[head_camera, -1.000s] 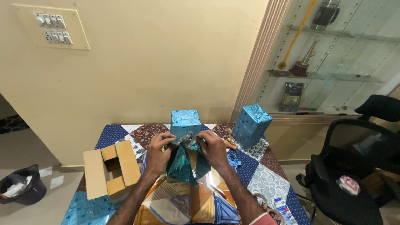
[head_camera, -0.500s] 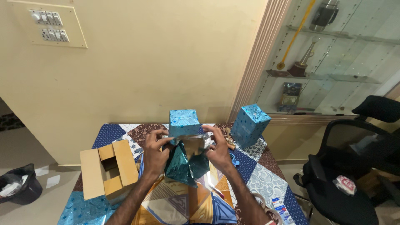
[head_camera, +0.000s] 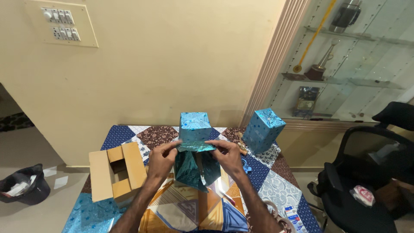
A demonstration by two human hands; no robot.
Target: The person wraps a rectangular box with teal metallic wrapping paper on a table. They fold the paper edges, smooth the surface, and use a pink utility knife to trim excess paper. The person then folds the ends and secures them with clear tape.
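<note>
Landmark for all positions: the box (head_camera: pixel 194 149) you are wrapping, at the middle of the patchwork table (head_camera: pixel 276 190).

Box: stands upright, top face raised toward the camera, most of it already covered in shiny blue wrapping paper (head_camera: pixel 192 168). The paper on the near side hangs loose in a fold, with a silver strip showing on it; likely the underside of the sheet or a tape strip, cannot tell which.

Left hand (head_camera: pixel 161 160): on the left of the box, fingers pinched on the paper's edge just under the top face. Grip is narrow and closed on the sheet, apparently to keep the fold flat against the box.

Right hand (head_camera: pixel 228 156): mirrors it on the right of the box, thumb and fingers closed on the same folded edge. Holding from both sides keeps the sheet taut and the crease straight, so neither corner slips.

Around the box:
- Left of it, an open cardboard box (head_camera: pixel 116 172) lies with flaps spread, within reach but not touched.
- Right of it and a little behind, a second wrapped box (head_camera: pixel 263 129) stands tilted on a corner, apart from your hands; it looks set aside.
- Near right of it, small packets (head_camera: pixel 293 213) lie at the table's edge.
- Far right, a black office chair (head_camera: pixel 366 181).
- Far left, on the floor, a dark bin (head_camera: pixel 23 187) with paper scraps.
</note>
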